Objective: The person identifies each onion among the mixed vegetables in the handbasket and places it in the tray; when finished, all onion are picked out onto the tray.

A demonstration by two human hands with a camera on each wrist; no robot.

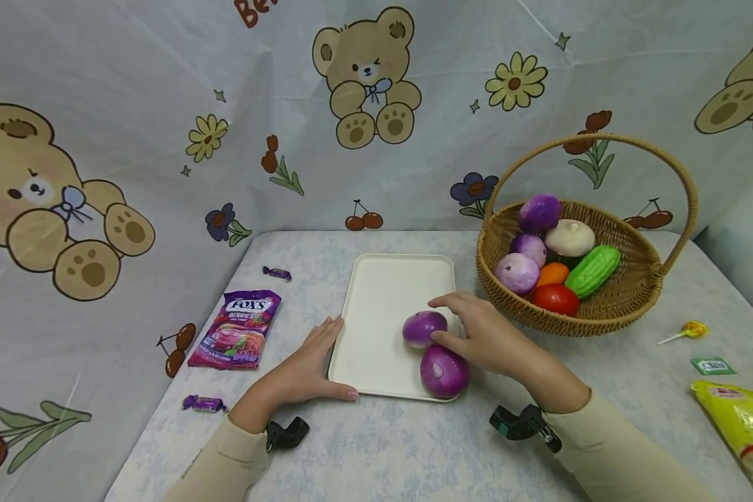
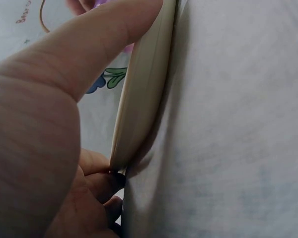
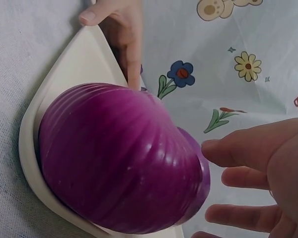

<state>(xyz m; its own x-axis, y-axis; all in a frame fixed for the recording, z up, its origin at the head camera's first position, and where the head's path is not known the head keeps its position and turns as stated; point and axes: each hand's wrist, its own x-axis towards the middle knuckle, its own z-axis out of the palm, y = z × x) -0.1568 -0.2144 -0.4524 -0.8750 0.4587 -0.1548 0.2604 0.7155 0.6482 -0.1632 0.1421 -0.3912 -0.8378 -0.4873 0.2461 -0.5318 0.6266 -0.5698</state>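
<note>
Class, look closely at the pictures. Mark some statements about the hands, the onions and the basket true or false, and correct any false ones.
1. Two onions lie on the tray. True.
2. The left hand is at the far right corner of the tray. False: it is at the near left corner.
3. The basket holds a tomato. True.
4. The basket stands left of the tray. False: it stands to the right.
5. The right hand is inside the basket. False: it is by the onions on the tray.
</note>
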